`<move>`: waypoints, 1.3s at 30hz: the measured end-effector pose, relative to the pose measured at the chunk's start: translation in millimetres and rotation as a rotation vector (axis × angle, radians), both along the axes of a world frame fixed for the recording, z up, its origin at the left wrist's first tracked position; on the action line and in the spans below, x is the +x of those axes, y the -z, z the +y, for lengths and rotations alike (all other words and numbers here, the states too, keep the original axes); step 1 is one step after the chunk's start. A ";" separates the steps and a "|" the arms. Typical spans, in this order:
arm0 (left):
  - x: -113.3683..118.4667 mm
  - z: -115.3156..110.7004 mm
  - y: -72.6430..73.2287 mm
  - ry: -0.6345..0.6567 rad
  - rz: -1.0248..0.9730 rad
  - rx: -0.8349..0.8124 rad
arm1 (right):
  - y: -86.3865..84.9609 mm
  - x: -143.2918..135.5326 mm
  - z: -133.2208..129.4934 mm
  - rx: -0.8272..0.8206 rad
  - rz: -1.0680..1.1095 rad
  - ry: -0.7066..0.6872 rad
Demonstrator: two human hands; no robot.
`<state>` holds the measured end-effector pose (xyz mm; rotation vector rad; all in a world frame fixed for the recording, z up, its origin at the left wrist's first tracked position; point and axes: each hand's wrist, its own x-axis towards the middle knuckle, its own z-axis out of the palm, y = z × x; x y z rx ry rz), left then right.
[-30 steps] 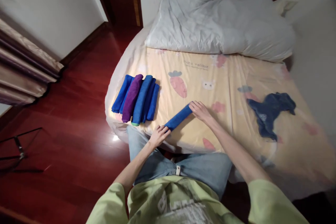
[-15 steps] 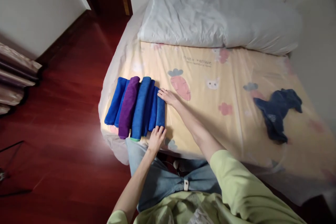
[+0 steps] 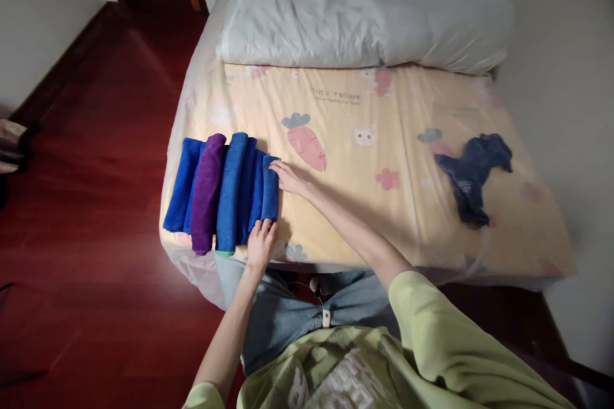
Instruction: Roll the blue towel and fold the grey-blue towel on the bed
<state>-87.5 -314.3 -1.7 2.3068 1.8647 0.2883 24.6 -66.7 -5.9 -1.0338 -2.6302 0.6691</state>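
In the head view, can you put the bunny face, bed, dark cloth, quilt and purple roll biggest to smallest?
1. Bed
2. Quilt
3. Dark cloth and purple roll: too alike to rank
4. Bunny face

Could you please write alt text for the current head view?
Two hands, left and right, touch the rightmost blue roll in a row of rolled blue and purple cloths on a bed.

Qty: 6 blue rolls [image 3: 231, 195], 1 purple roll [image 3: 207, 195], 1 dk garment [image 3: 472, 182], 1 duvet [image 3: 336, 19] & 2 hands [image 3: 261, 244].
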 end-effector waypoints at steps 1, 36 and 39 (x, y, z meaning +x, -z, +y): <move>-0.2 0.6 -2.1 -0.009 0.011 0.000 | -1.8 7.6 -8.2 -0.033 0.034 -0.014; 253.0 34.1 48.1 0.221 -0.257 0.004 | 15.8 482.6 -238.0 -0.050 0.928 1.568; 254.9 34.8 53.8 0.234 -0.274 0.090 | 10.4 503.5 -190.7 -0.129 1.013 1.718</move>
